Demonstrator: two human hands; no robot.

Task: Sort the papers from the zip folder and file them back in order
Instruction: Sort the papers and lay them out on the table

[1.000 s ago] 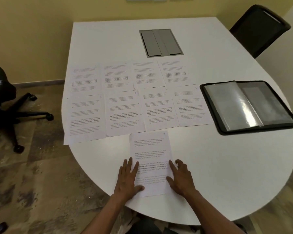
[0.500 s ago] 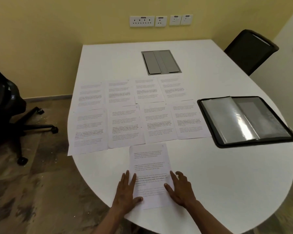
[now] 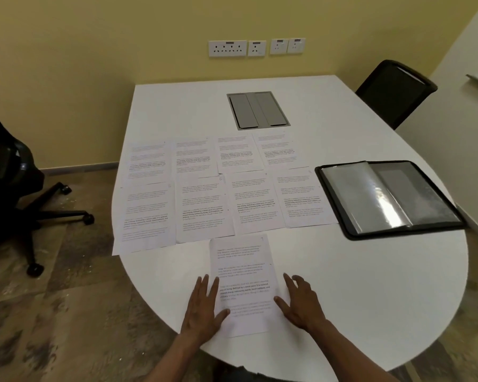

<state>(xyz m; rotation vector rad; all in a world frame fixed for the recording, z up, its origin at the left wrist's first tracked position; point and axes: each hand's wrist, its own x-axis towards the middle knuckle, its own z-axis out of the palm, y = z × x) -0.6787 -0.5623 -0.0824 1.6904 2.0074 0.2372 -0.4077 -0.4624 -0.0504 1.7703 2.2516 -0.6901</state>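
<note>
Head view, the only one: a single printed sheet (image 3: 242, 285) lies flat on the white table (image 3: 356, 299) at the person's near edge, and it serves as the landmark. The left hand (image 3: 203, 307) rests flat along the sheet's left edge, fingers straight and close together, thumb reaching onto the paper's lower left. The right hand (image 3: 301, 303) lies on the sheet's right edge, fingers spread and only lightly bent, thumb touching the paper. Neither hand grips anything; both merely press or steady the page.

Just beyond the sheet, eight more papers (image 3: 204, 188) lie face up in two rows of four, edges touching or slightly overlapping; the leftmost one of the near row overhangs the table's edge. Right of the sheet and farther back sits the zip folder (image 3: 392, 199), open, its clear sleeves glossy and apparently unfilled.

Judging by appearance, each page is light, thin and floppy, and likely to slide on the smooth top. A sensible hold would be a pinch at a corner or long edge, perhaps after sliding the page toward the table's rim to lift it. Pages could crease or drag a neighbour where they overlap. The sleeves look slippery and limp, so one hand would probably need to hold a pocket open.
</note>
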